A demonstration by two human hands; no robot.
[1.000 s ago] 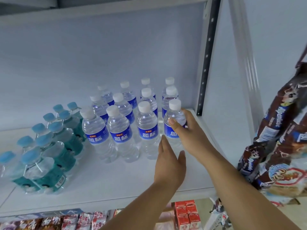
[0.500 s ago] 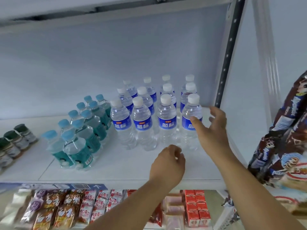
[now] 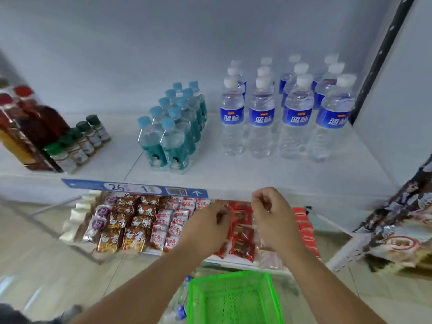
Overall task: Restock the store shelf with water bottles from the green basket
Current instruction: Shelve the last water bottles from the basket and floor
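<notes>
Both hands hover in front of the shelf edge, holding nothing. Left hand (image 3: 208, 226) sits near 6 o'clock of the picture, fingers curled loosely inward, palm empty. Right hand (image 3: 271, 211) is just beside it toward 3 o'clock, also half-curled and empty; the 2 hands are close but apart.

At 6 o'clock, low in the view between the forearms, is the green basket (image 3: 233, 300), its mesh floor bare where visible. A blurred clear bottle with a blue label (image 3: 180, 307) lies just outside the basket's 9 o'clock wall.

On the white shelf (image 3: 233, 174), toward 1 o'clock, stand the water bottles (image 3: 287, 113) with white caps and blue labels: 4 columns, 3 deep, all upright, the rightmost column next to the black upright post (image 3: 378, 61). At their 9 o'clock stands a shrink-wrapped pack of teal-labelled bottles (image 3: 175, 129) with light blue caps. Further toward 9 o'clock come small green-capped jars (image 3: 79, 141) and dark red-capped bottles (image 3: 28, 127).

A blue price strip (image 3: 135, 189) runs along the shelf's front edge. Below it, behind the hands, lie rows of red snack packets (image 3: 145, 223). Hanging snack bags (image 3: 402, 213) show at 3 o'clock.
</notes>
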